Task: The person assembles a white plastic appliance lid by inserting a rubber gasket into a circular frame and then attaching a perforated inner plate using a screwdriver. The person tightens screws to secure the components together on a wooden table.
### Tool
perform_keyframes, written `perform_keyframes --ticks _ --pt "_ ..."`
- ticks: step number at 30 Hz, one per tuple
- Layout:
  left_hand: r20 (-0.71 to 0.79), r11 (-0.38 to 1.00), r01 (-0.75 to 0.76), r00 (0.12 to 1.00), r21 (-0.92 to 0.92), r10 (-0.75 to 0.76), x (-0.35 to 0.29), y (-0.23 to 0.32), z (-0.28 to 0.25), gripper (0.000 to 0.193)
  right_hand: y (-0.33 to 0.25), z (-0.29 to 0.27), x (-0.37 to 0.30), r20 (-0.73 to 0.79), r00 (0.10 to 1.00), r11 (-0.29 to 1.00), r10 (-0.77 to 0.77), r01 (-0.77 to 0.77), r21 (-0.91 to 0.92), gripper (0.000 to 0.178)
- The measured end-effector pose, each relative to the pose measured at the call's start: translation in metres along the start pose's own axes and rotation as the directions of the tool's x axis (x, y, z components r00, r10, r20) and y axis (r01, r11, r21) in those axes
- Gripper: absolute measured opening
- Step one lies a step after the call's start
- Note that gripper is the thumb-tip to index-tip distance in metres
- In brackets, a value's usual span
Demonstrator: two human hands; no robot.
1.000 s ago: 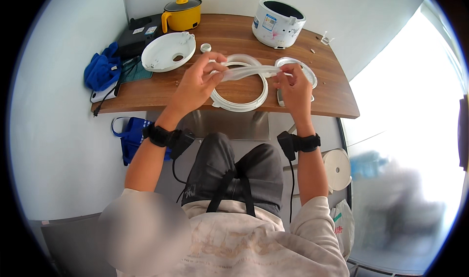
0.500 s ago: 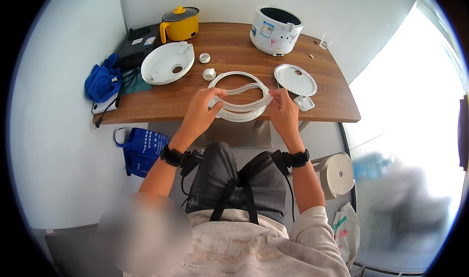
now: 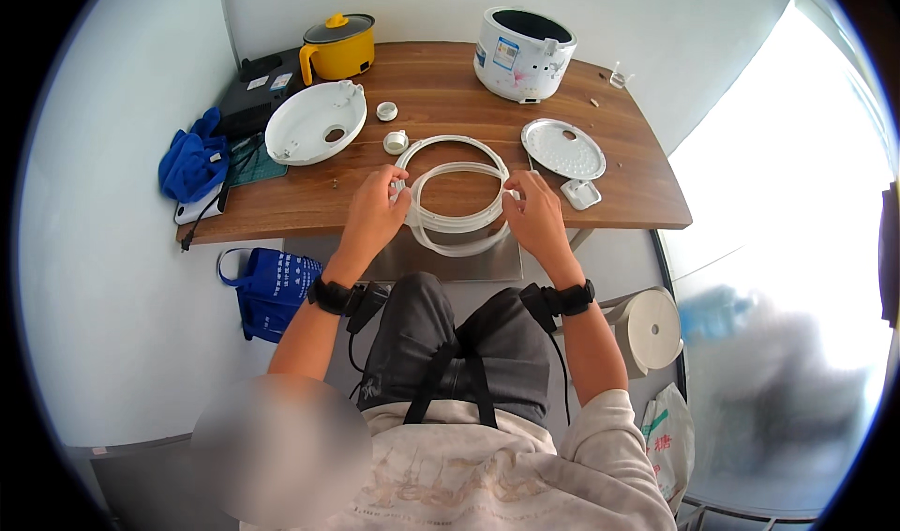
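A translucent white sealing ring is held round between my two hands, its near side hanging past the front edge of the table. My left hand pinches it on the left; my right hand grips its right side, fingertips partly hidden. Under and behind it lies a larger rigid white plastic ring on the wooden table. Beyond my left hand are a small white cap and a second one. To the right of my right hand rests a perforated silver inner lid beside a small white square part.
At the back right stands a white rice cooker body without its lid. A white lid shell lies left, before a yellow pot. Blue cloth and a cable sit at the left edge. A stool stands right, below the table.
The sealing ring was bent and squeezed into a curved band above the plastic ring; now it has opened into a round loop, lower and nearer to me. Both hands shifted slightly.
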State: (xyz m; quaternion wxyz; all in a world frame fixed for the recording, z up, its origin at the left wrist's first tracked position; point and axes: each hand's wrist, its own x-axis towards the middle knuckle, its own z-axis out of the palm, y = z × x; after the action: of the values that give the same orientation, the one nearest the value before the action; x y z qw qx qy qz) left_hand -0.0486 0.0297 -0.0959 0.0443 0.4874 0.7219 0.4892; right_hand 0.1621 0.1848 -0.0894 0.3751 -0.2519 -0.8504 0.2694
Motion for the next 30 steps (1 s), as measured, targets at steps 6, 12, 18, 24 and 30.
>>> perform_keyframes --ticks 6,12,18,24,30 --pt "0.120 0.868 -0.368 0.930 0.333 0.348 0.000 -0.003 0.012 0.023 0.023 0.022 0.006 0.116 0.992 0.925 -0.041 0.081 -0.370 0.021" --pt "0.187 0.935 -0.169 0.976 0.313 0.113 0.009 0.003 0.022 0.018 0.023 0.020 0.009 0.074 0.997 0.965 0.036 -0.016 -0.261 0.022" --pt "0.167 0.963 0.010 0.984 0.270 -0.057 0.027 0.029 0.012 0.018 0.005 0.008 0.040 0.102 0.988 0.982 0.112 -0.095 -0.161 0.022" --pt "0.245 0.960 -0.004 0.967 0.282 -0.068 0.016 0.040 0.003 0.027 0.029 0.009 0.077 0.350 0.820 0.653 0.453 -0.572 0.496 0.014" --pt "0.398 0.855 -0.449 0.857 0.259 0.329 -0.036 0.056 -0.016 0.034 0.059 0.021 0.074 0.386 0.756 0.377 0.528 -0.617 0.691 0.019"
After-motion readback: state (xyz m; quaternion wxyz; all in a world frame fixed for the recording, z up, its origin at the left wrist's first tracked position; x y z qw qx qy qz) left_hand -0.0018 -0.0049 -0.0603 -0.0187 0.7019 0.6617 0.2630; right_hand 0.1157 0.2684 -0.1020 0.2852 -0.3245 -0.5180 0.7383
